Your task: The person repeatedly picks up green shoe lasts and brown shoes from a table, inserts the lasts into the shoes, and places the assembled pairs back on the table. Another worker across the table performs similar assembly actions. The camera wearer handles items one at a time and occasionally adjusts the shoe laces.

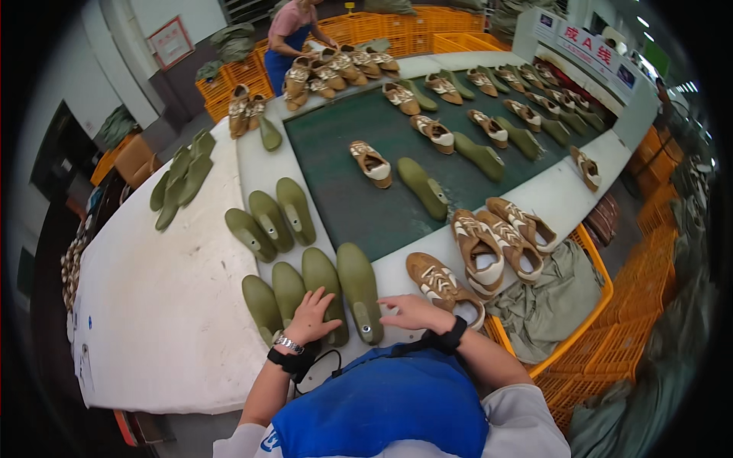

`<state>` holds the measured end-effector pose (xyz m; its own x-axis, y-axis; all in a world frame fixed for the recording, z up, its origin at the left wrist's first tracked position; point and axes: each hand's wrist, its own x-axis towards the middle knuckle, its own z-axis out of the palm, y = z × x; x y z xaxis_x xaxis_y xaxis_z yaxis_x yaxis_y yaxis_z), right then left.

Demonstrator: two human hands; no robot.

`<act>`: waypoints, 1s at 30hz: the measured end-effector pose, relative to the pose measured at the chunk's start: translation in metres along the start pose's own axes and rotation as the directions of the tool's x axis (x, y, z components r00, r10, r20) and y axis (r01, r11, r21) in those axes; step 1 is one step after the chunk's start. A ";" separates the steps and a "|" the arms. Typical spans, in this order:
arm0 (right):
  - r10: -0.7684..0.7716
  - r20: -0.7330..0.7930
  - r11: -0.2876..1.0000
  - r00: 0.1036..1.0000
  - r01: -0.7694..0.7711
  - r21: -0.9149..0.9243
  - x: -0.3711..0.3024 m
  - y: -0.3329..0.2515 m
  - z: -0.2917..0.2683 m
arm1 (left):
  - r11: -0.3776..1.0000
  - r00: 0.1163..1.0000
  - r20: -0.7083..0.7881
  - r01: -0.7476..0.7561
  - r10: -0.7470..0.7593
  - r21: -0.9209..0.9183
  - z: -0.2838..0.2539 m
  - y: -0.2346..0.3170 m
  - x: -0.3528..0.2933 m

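My left hand [311, 316] rests with spread fingers on a row of olive-green shoe lasts [321, 286] lying side by side at the near edge of the white table. My right hand [414, 312] hovers open just right of the rightmost last [360, 290], next to a brown-and-white sneaker [441, 285]. It holds nothing. Both wrists wear black bands, and the left also has a metal watch. Three more sneakers [500, 240] sit close together to the right of that one.
A dark green conveyor belt [351, 191] carries pairs of sneakers and lasts away from me. More lasts [271, 217] lie on the white table [168, 298]. An orange crate [580, 320] with grey cloth stands at right. A person in a blue apron [289, 38] works at the far end.
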<state>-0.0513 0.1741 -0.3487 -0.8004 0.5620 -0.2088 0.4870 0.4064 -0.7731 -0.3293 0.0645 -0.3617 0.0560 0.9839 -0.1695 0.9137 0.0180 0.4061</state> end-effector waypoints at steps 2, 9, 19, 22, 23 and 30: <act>-0.002 -0.341 0.989 0.940 -0.048 -0.140 -0.032 0.010 -0.018 | 1.000 1.000 -0.014 -0.020 0.020 0.016 -0.004 0.002 -0.002; 0.207 -0.611 0.779 0.764 -0.506 -0.370 -0.085 0.033 -0.014 | 0.991 0.990 -0.066 -0.119 0.122 0.056 -0.037 0.040 -0.008; 0.302 -0.618 0.941 0.726 -0.332 0.070 -0.019 0.056 -0.001 | 0.906 0.922 -0.049 -0.387 0.385 -0.172 -0.071 0.103 0.011; 0.422 -0.346 0.764 0.838 -0.124 0.633 0.000 0.037 -0.009 | 0.923 0.933 0.006 -0.355 0.360 -0.151 -0.068 0.104 0.023; 0.430 -0.191 0.569 0.883 -0.101 0.816 0.006 0.028 -0.011 | 0.920 0.930 -0.035 -0.367 0.365 -0.139 -0.064 0.105 0.027; 0.150 -0.206 0.513 0.967 0.102 0.852 0.007 -0.045 0.003 | 0.975 0.951 -0.248 -0.210 0.187 -0.070 -0.032 0.107 0.049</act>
<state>-0.0798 0.1574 -0.3168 -0.6290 0.7527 -0.1942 -0.1301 -0.3482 -0.9283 -0.2418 0.1205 -0.2974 0.1246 0.9826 0.1374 0.8508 -0.1771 0.4947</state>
